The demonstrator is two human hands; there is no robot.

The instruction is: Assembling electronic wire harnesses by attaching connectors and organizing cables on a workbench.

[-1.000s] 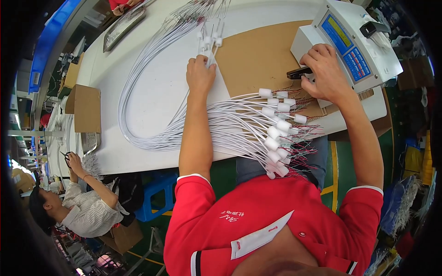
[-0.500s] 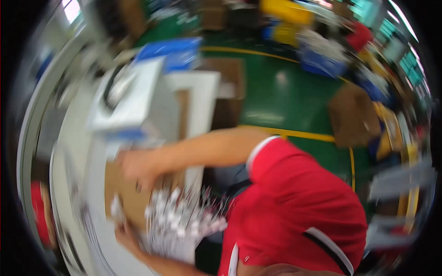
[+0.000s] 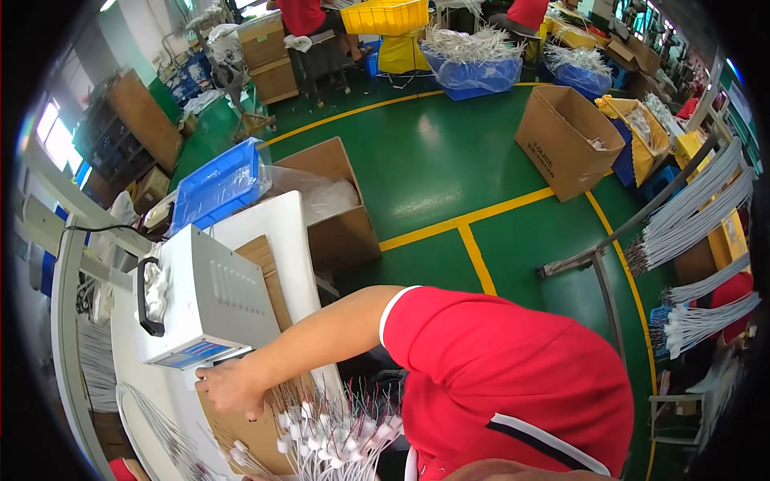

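Observation:
My right hand is at the front of a white metal machine with a black handle and a blue panel. Its fingers are curled together; whatever they grip is hidden. Brown cardboard lies under that hand. Beside it, close to my body, is a bundle of white cables with white connectors and thin reddish wire ends. A few more white connectors lie over the cardboard at the lower edge. My left hand is almost wholly cut off by the lower edge, so its fingers do not show.
More grey-white cables lie on the white table at left. A blue tray and an open cardboard box stand beyond the machine. Another box sits on the green floor. Cables hang from a metal rack at right. Other people sit far off.
The view has swung and sharpened, showing more floor and the rack. My right hand stays by the machine's front. My left hand, earlier visible near a white piece, has dropped to the lower edge.

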